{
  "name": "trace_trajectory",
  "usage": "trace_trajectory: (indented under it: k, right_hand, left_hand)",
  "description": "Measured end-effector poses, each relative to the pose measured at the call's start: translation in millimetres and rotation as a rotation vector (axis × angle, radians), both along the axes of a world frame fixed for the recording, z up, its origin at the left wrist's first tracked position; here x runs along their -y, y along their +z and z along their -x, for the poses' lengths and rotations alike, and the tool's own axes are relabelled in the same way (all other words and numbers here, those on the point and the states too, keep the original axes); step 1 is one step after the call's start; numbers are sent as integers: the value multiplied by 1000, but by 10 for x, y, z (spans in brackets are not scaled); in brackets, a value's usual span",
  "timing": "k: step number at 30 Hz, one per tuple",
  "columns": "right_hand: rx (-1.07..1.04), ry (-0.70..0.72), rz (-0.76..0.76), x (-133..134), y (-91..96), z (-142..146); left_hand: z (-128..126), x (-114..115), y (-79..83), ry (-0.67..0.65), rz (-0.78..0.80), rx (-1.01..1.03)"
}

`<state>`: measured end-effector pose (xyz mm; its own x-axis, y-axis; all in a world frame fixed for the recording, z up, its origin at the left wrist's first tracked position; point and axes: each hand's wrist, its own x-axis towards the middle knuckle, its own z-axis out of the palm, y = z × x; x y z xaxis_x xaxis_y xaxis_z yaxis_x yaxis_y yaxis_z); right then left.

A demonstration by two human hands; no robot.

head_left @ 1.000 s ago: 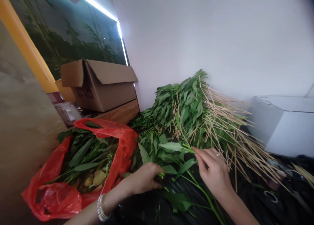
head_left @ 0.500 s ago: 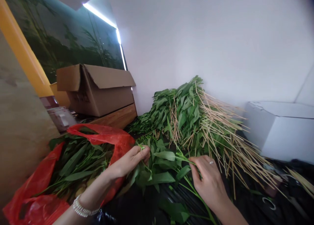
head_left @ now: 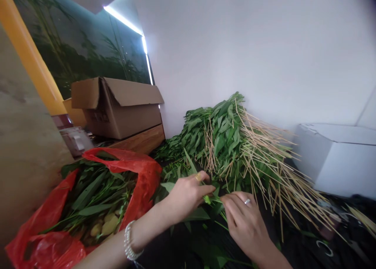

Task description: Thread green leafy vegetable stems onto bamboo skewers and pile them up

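Observation:
In the middle foreground, my left hand is closed in a pinch at a leafy green stem, with its fingertips hidden in part. My right hand grips the same stem from the right, a short gap from the left fingers. A ring shows on each hand, and a pearl bracelet circles the left wrist. Loose green leaves hang below and behind the hands. Just beyond lies a big heap of leafy greens with many thin wooden sticks jutting out to the right.
An open red plastic bag with greens and yellowish lumps stands at the left. Behind it, a cardboard box rests on a wooden ledge. A white box sits at the right by the wall. Black plastic sheeting lies underneath.
My left hand has moved right from beside the red bag and come close to my right hand at the stem. More yellowish lumps in the bag are uncovered.

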<state>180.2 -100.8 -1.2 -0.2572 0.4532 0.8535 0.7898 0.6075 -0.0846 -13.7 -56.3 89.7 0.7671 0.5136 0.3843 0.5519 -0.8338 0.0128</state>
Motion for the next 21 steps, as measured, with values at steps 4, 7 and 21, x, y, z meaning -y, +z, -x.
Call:
trace_trajectory:
  k: [4,7,21]
  right_hand:
    - [53,12,-52,23,15,22]
    - [55,5,-60,16,37,7]
    - [-19,-60,42,-22,37,-26]
  left_hand:
    - [-49,-73,-75,-60,-111,-258]
    - [-48,-117,-99,-69,-131,-312]
    - [41,-245,-97,-34,-42,-198]
